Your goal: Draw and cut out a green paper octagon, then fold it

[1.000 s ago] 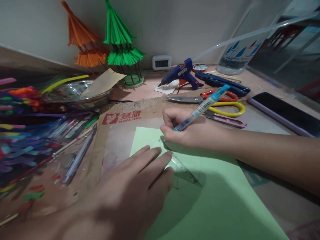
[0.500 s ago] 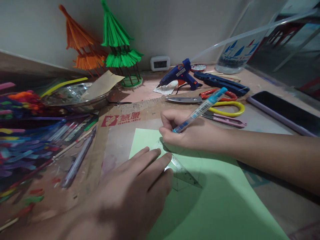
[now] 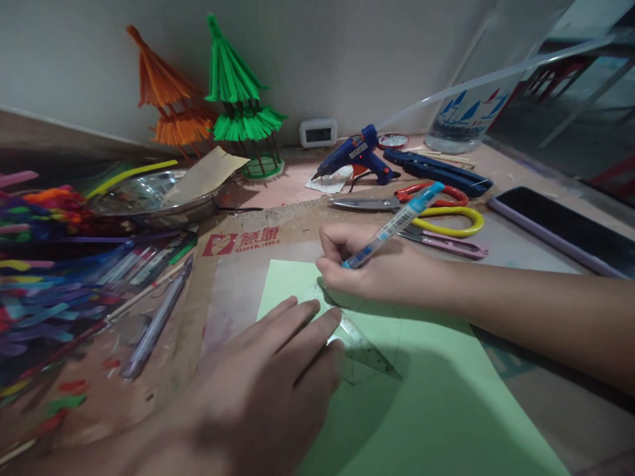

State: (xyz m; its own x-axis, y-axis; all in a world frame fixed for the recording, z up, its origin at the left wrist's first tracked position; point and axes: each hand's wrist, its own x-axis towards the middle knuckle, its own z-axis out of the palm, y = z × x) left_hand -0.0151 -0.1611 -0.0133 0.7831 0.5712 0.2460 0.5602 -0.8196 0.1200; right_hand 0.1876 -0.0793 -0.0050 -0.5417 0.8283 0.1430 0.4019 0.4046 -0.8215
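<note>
A light green sheet of paper point(image 3: 446, 403) lies before me, with faint pencil-like lines on it. On the sheet rests a clear triangular ruler point(image 3: 370, 347), partly covered by my fingers. My left hand point(image 3: 278, 363) lies flat over the ruler's left part, fingers stretched out and pressing it to the paper. My right hand point(image 3: 367, 264) grips a blue pen point(image 3: 391, 228) near the ruler's upper corner. The pen leans to the right, and its tip is hidden behind my fingers.
Beyond my right hand lie scissors point(image 3: 451, 221), a pink-handled cutter point(image 3: 446, 244), a blue glue gun point(image 3: 352, 155) and a phone point(image 3: 565, 228). Left are a metal bowl point(image 3: 178, 208), a pen point(image 3: 159, 324) and colourful pipe cleaners point(image 3: 40, 297). Green point(image 3: 238, 79) and orange point(image 3: 163, 86) pipe-cleaner towers stand behind.
The whole scene sits slightly lower in the picture, as the camera has tilted a little. The pen's top end has dipped slightly to the left; both hands keep their places on the paper.
</note>
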